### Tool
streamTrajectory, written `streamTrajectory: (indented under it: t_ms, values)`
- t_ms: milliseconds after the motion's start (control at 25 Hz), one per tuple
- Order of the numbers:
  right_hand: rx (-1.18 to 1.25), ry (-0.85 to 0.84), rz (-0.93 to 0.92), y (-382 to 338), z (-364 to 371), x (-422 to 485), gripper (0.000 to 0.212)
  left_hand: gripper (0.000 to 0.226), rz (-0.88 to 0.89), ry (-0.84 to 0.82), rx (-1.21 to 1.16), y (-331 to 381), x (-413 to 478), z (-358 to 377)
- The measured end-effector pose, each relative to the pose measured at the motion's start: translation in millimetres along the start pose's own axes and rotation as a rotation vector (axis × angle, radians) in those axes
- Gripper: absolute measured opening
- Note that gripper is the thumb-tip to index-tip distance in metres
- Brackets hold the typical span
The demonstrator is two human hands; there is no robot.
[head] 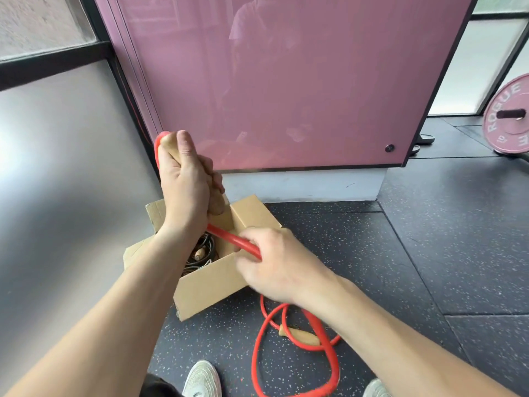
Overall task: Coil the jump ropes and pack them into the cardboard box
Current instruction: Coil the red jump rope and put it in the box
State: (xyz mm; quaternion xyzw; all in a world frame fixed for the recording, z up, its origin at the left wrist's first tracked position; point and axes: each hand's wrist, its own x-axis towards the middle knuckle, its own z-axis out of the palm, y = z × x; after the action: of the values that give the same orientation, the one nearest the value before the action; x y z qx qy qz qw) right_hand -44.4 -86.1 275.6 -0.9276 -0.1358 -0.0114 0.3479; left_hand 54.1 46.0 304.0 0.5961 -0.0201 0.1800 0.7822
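So here's where we're at: our left hand (186, 181) is up in the middle-left of the frame, grip clamped around one wooden handle (218, 205) of the red jump rope (234, 239), and the handle is tilted with its top end leaning left. The rope loops over the top of that fist and comes out again below it, running diagonally down to the right into our right hand (277, 265), whose grip is curled tight on the cord just above the box's near right corner. The rest of the red rope trails down behind the right wrist and lies in loose loops on the speckled dark floor (400, 253) at lower centre, with its second wooden handle (300, 335) lying flat among the loops. The cardboard box (209, 282) sits on the floor right under both hands, flaps open, and inside it we can see black ropes (200, 247) coiled up with a small wooden handle end poking out. Behind it all is a big pink panel (286, 81), a pink weight plate (506, 116) stands at the far right edge, and a pale shoe (201, 379) peeks in at the bottom.
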Motion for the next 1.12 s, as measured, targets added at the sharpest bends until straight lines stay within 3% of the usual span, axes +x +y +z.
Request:
streamTrajectory:
  t_ms: [120,200,320,400,440,520,600,680,800,880,1000,1120]
  values:
    - [-0.184,0.244,-0.032,11,-17,-1,0.005,0.036,0.021,-0.2,0.448,-9,-10,2]
    - [-0.35,0.372,-0.008,21,-29,-2,0.015,0.056,-0.058,-0.387,0.7,-7,-21,7]
    - [-0.367,0.64,0.012,49,-53,2,0.014,0.089,-0.408,-0.805,0.89,-5,-36,12]
    - [-0.335,0.702,0.044,65,-65,6,0.02,0.096,-0.679,-1.098,0.729,-6,-48,16]
    - [-0.32,0.695,0.049,73,-65,8,0.023,0.088,-0.748,-1.216,0.603,-5,-54,18]
    - [-0.237,0.717,0.065,85,-68,10,0.024,0.065,-0.758,-1.388,0.375,3,-67,24]
    - [-0.125,0.777,0.19,96,-73,15,0.02,0.06,-0.738,-1.445,0.117,11,-80,29]
    - [-0.006,0.675,0.292,99,-63,18,0.023,0.064,-0.751,-1.42,-0.234,19,-89,33]
    - [0.06,0.206,0.242,79,-8,14,0.016,0.073,-0.606,-1.323,-0.642,34,-81,42]
    - [0.012,-0.012,0.171,55,26,7,0.015,0.072,-0.487,-0.972,-0.602,45,-63,42]
    - [-0.027,0.026,0.069,29,31,4,0.017,0.055,-0.322,-0.373,-0.33,38,-28,22]
    - [-0.061,0.098,-0.019,23,16,4,0.018,0.054,-0.239,-0.154,-0.146,20,-9,1]
